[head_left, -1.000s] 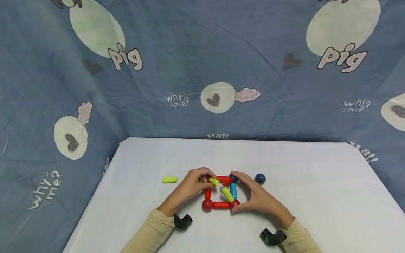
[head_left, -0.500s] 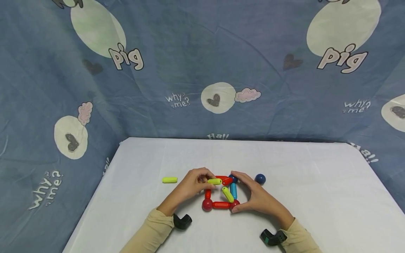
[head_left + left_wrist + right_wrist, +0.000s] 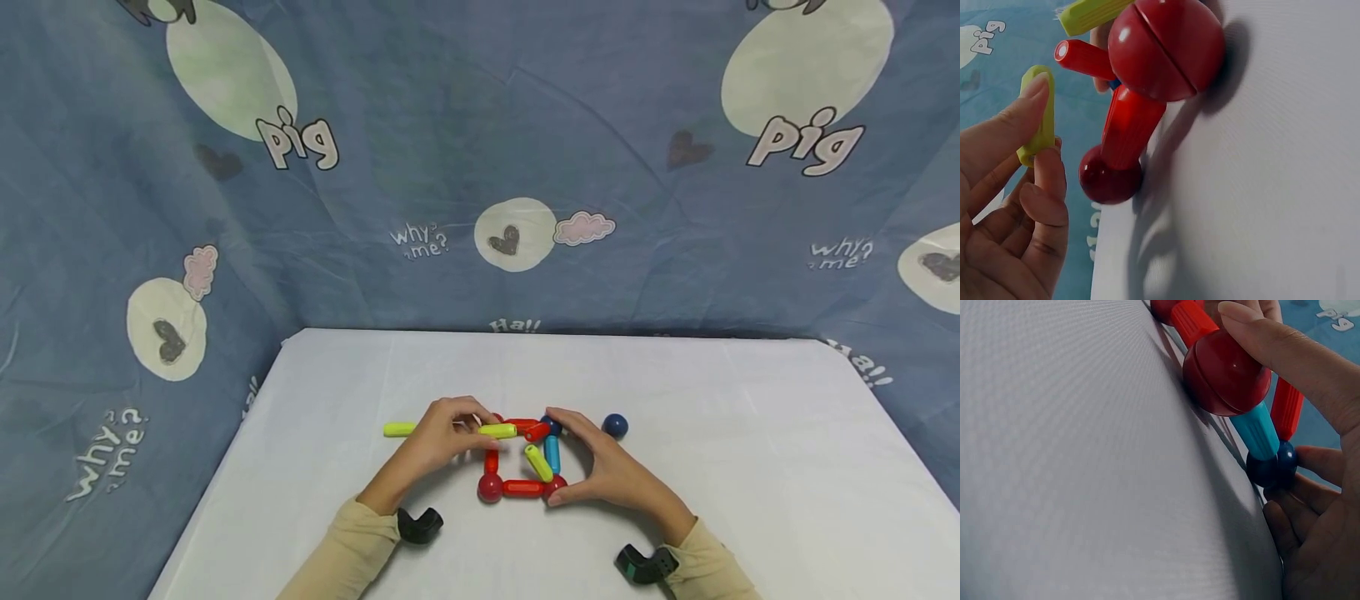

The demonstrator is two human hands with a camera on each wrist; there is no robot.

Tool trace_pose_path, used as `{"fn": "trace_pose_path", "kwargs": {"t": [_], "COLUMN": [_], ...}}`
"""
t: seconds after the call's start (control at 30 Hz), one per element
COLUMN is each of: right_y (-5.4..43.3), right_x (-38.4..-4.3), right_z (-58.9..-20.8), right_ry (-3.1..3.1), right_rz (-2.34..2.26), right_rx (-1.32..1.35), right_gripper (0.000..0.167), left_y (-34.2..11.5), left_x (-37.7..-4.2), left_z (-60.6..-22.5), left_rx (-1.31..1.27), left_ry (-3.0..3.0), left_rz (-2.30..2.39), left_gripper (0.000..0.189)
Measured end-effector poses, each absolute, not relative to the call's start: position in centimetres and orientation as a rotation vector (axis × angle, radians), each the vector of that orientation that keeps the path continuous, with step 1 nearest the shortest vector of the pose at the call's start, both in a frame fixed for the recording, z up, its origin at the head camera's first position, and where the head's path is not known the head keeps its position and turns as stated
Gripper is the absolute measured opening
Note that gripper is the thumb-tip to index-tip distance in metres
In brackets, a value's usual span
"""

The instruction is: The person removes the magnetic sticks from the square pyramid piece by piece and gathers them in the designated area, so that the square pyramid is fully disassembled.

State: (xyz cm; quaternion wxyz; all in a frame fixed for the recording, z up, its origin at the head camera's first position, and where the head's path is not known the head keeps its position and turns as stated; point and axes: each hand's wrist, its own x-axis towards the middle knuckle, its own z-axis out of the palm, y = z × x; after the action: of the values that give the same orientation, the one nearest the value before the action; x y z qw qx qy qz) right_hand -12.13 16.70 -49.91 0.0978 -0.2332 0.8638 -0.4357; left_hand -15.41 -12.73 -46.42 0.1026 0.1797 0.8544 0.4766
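My left hand (image 3: 431,442) pinches a yellow-green magnetic rod (image 3: 498,431) between thumb and fingers, above the far left of a square frame of magnetic rods and balls. In the left wrist view that rod (image 3: 1040,125) stands apart from the red balls. My right hand (image 3: 618,467) holds the frame's right side, thumb on the near red ball (image 3: 1229,375) and fingers at the far blue ball (image 3: 1263,470), with a light-blue rod (image 3: 552,455) between them. Another yellow-green rod (image 3: 537,462) slants up from the near right ball, and a short red rod (image 3: 537,432) juts from the blue one.
A loose blue ball (image 3: 615,426) lies right of the frame. A yellow-green rod (image 3: 399,429) lies on the white table (image 3: 750,467) at left, partly behind my left hand. Patterned blue cloth (image 3: 645,275) hangs behind the table.
My left hand first turns the pinched rod until it lies level, then draws it to the left, away from the frame's middle. The right hand stays on the frame.
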Motion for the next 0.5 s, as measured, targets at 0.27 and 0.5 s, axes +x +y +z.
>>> {"fn": "trace_pose_path", "kwargs": {"t": [0.27, 0.5], "right_y": [16.7, 16.8], "right_x": [-12.1, -12.1], "right_z": [-49.9, -49.9], "right_ry": [2.552, 2.541], "right_rz": [-1.291, -1.309], "right_rx": [-0.682, -0.678], "right_gripper": [0.112, 0.111], "left_y": [-15.1, -17.6], "left_x": [-14.4, -13.3], "left_z": [-46.2, -46.4], "left_rx": [0.549, 0.51], "left_ry": [2.653, 2.783], "left_rz": [1.409, 1.311], "left_gripper": [0.022, 0.023]}}
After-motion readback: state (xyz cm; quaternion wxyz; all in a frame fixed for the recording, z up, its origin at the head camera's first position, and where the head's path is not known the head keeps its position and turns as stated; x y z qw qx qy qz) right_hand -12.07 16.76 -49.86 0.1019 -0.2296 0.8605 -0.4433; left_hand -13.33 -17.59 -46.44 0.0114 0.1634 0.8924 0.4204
